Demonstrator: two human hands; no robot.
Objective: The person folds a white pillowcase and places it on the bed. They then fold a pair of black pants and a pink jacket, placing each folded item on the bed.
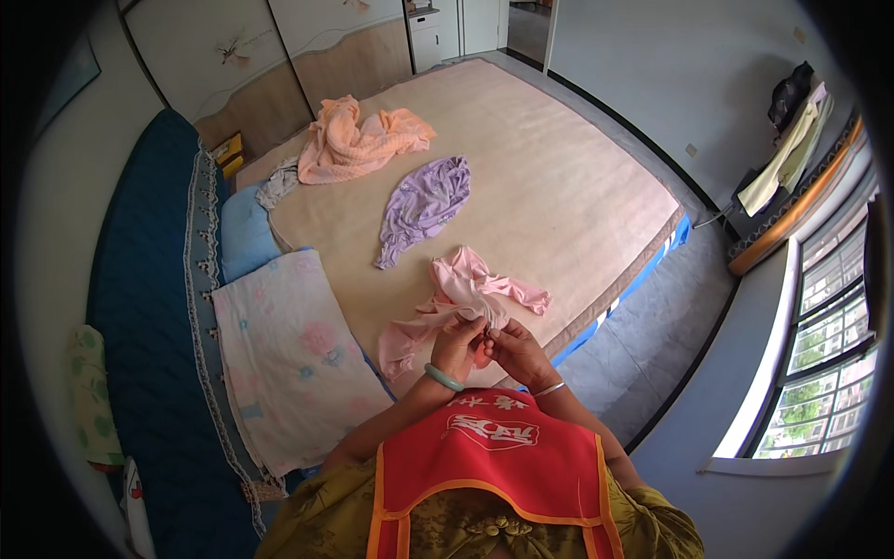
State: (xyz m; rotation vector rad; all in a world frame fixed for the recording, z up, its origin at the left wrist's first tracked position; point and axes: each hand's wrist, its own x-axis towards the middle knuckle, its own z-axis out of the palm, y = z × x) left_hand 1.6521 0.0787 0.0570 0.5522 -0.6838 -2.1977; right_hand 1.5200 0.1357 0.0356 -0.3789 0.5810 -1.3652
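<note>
Both of my hands pinch the near edge of a pink long-sleeved garment spread on the bed. My left hand, with a pale green bangle at the wrist, grips it from the left. From the right, my right hand, wearing a thin silvery bracelet, holds the same edge close to my left fingertips. One sleeve lies out to the right and another part trails to the lower left. Some small detail between the fingertips is too hidden to make out. Beyond it lies a crumpled purple printed garment.
A peach blanket is heaped on the bed mat. Left are a blue pillow, a floral pillow cover and the dark teal headboard. Clothes hang by the window at right.
</note>
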